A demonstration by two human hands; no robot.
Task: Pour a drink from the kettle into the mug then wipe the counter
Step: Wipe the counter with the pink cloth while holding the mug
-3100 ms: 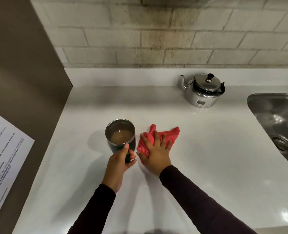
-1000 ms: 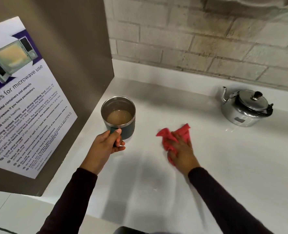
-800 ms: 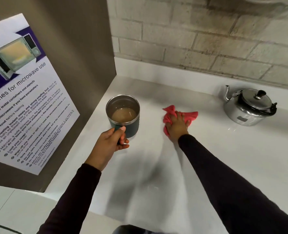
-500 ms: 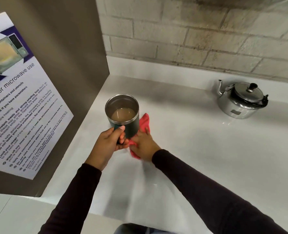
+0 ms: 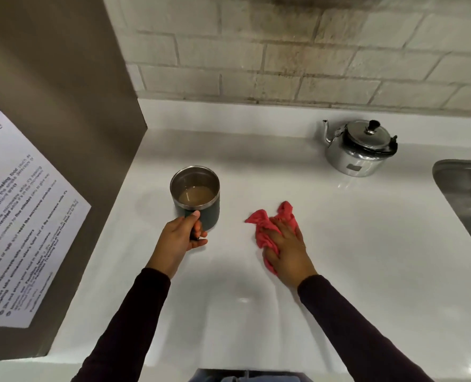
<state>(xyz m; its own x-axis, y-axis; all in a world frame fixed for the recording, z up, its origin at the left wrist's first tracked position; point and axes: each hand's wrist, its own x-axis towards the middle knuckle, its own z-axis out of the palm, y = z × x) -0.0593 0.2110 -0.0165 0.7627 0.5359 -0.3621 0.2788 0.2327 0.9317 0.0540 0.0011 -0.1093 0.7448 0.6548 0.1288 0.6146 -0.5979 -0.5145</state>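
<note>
A dark green mug [image 5: 198, 197] with a steel rim holds a light brown drink. My left hand [image 5: 179, 238] grips its handle and holds it at the left of the white counter [image 5: 366, 257]; I cannot tell whether it touches the surface. My right hand [image 5: 286, 249] lies flat on a crumpled red cloth [image 5: 267, 227], pressing it onto the counter to the right of the mug. The steel kettle [image 5: 359, 148] with a black knob stands at the back right, spout pointing left.
A brown panel [image 5: 63, 119] with a microwave notice [image 5: 16, 224] walls off the left side. A steel sink [image 5: 468, 199] is sunk into the counter at the right edge. Brick tiles rise behind the counter's raised back lip.
My right hand has slid the red cloth from beside the mug to the right and a little nearer. The left hand keeps hold of the mug.
</note>
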